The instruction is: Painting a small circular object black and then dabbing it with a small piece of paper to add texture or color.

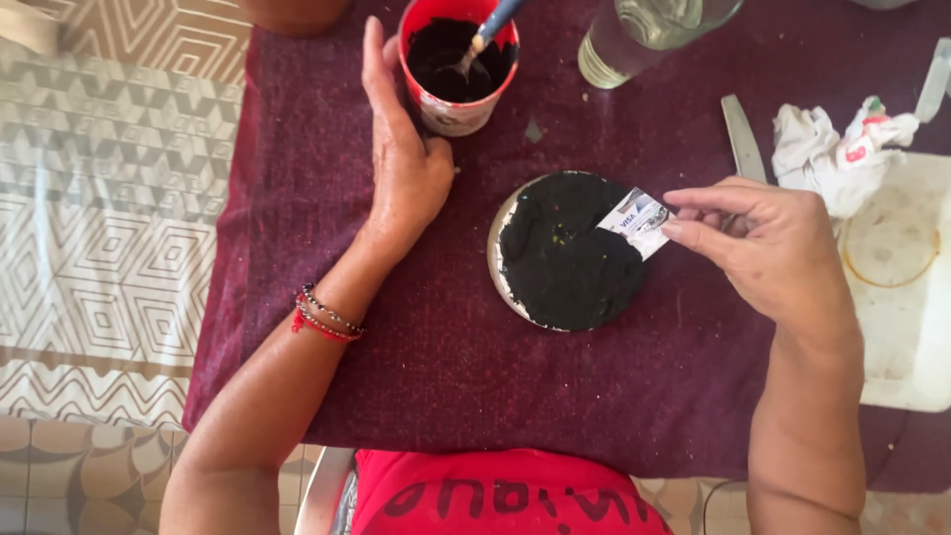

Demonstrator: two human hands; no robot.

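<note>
A round disc [565, 253] coated in thick black paste lies on the maroon cloth [446, 367]. My right hand [768, 243] pinches a small plastic card [637, 220] whose edge rests on the paste at the disc's right side. My left hand [406, 163] lies flat on the cloth, fingers pointing away and touching the side of a red cup [451, 64] of black paste. A blue-handled utensil [483, 35] stands in the cup. Beaded and red bracelets [325, 317] circle my left wrist.
A clear glass bottle [644, 35] stands at the back. A metal blade [743, 139] and crumpled white cloth [837, 149] lie to the right, beside a white board [906, 287]. A patterned floor [109, 218] lies to the left of the table.
</note>
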